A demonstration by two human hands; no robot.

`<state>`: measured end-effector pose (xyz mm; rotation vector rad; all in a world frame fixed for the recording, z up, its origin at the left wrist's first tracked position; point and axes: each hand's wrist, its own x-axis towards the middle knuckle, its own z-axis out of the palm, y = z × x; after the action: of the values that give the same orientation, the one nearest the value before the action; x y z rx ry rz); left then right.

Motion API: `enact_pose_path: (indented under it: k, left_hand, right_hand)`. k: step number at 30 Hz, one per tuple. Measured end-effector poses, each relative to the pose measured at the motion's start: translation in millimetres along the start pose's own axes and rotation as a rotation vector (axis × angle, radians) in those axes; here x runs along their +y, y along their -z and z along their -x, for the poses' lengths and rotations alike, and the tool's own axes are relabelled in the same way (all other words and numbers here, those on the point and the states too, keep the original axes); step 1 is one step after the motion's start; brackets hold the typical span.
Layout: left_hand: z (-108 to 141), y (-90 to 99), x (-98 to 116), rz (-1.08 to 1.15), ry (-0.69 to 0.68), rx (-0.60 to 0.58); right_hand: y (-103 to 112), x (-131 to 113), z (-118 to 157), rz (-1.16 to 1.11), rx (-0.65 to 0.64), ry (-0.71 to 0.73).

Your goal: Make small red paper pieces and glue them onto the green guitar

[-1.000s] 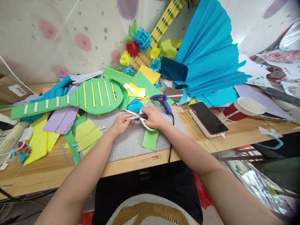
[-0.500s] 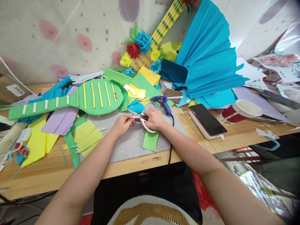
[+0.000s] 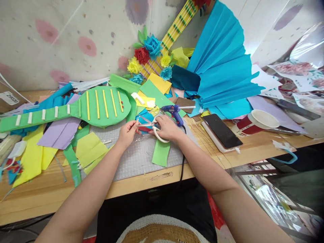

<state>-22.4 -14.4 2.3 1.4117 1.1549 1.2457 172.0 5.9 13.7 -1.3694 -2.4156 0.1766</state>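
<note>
My right hand (image 3: 165, 127) is closed around the white handles of a pair of scissors (image 3: 159, 135), whose blades stand apart and point left. My left hand (image 3: 128, 133) pinches at the blade tips; a tiny pale bit shows at its fingertips, too small to make out. Between the hands, red paper (image 3: 146, 129) and blue paper (image 3: 145, 116) lie behind and below the blades. A green paper piece (image 3: 161, 153) lies under the scissors' handle on the grey cutting mat (image 3: 131, 158). Tiny white scraps (image 3: 137, 139) dot the mat near my left fingers.
Behind my right hand lies a blue glue gun (image 3: 174, 111), its black cord (image 3: 182, 162) running off the front edge. A green paper guitar shape (image 3: 101, 106) spans the left. A phone (image 3: 222, 130), paper cup (image 3: 257, 121) and large blue pleated paper (image 3: 225, 60) occupy the right.
The scissor blades have spread wider. My left hand has drawn slightly away from my right, and white scraps now show on the mat. The view has shifted slightly right.
</note>
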Motion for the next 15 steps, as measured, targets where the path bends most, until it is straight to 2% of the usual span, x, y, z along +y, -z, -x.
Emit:
enact_pose_path:
  k: [3, 6, 11, 15]
  left_hand:
    - [-0.7, 1.1, -2.3, 0.016, 0.052, 0.017]
    - [-0.2, -2.1, -5.0, 0.026, 0.11, -0.005]
    - [2.6, -6.8, -5.1, 0.09, 0.095, -0.051]
    - [2.9, -5.4, -3.2, 0.074, 0.067, -0.027]
  right_hand:
    - [4.3, 3.8, 0.6, 0.057, 0.067, -0.184]
    - [7.7, 5.2, 2.6, 0.11, 0.016, -0.303]
    - [8.0, 3.0, 5.7, 0.132, -0.01, -0.261]
    - [7.9, -1.9, 6.1, 0.074, -0.03, -0.164]
